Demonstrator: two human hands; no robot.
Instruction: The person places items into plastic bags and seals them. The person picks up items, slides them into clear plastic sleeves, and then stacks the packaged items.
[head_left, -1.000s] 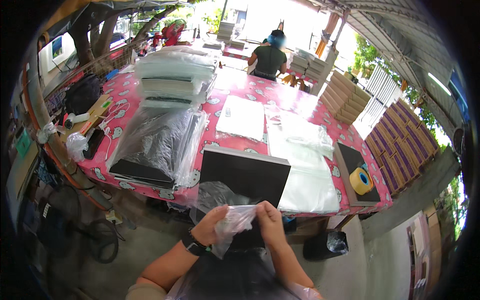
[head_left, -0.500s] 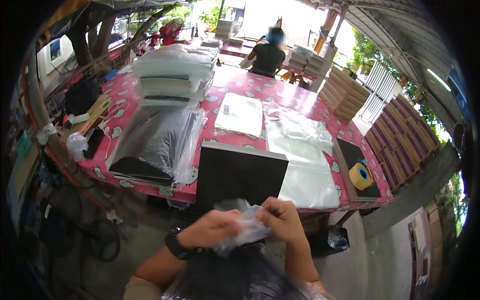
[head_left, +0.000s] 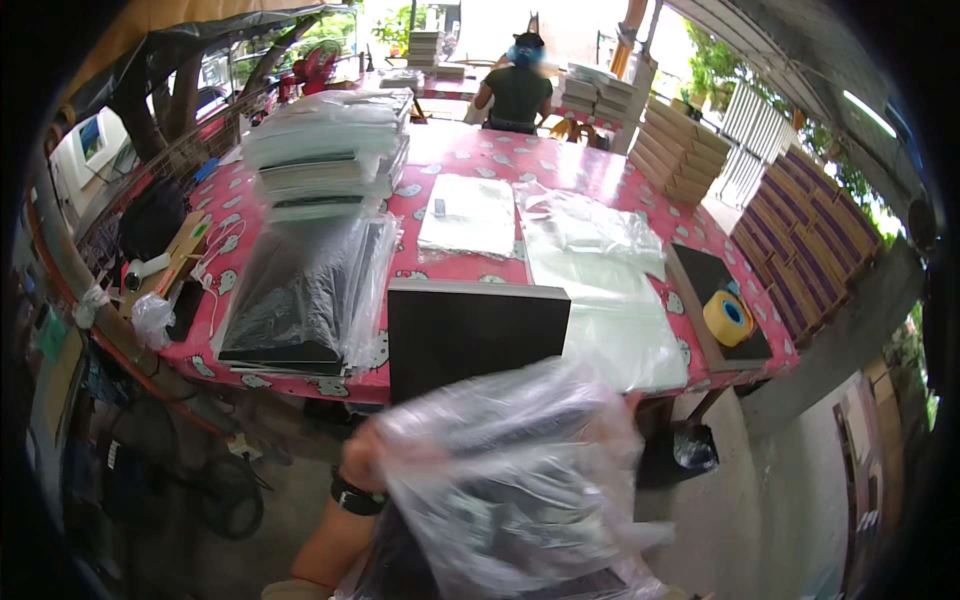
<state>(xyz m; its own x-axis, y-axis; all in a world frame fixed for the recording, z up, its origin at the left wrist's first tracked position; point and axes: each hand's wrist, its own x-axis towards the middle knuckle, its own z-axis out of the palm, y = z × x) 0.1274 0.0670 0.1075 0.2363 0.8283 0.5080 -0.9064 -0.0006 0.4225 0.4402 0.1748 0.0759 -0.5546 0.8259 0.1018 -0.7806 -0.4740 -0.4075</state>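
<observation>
A crumpled clear plastic bag (head_left: 520, 440) is spread wide in front of me, blurred by motion. My left hand (head_left: 365, 455), with a black watch at the wrist, grips the bag's left edge, and some of its fingers show only through the film. At the bag's upper right edge a sliver of my right hand (head_left: 633, 402) is visible; its fingers are hidden behind the plastic. Just beyond the bag, a black flat panel with a pale edge (head_left: 478, 335) stands upright against the table. Dark plastic-covered material lies below the bag, close to my body.
On the pink patterned table (head_left: 465, 150) lie a tall stack of wrapped panels (head_left: 320, 165), black wrapped panels (head_left: 295, 290), clear plastic sheets (head_left: 605, 300) and a yellow tape roll (head_left: 728, 318) on a dark board. Boxes (head_left: 680, 150) are piled at right. A person (head_left: 518, 95) sits beyond.
The plastic bunched between my hands is now opened out into a wide sheet. My hands have moved apart, and the bag now covers most of my right hand and forearm.
</observation>
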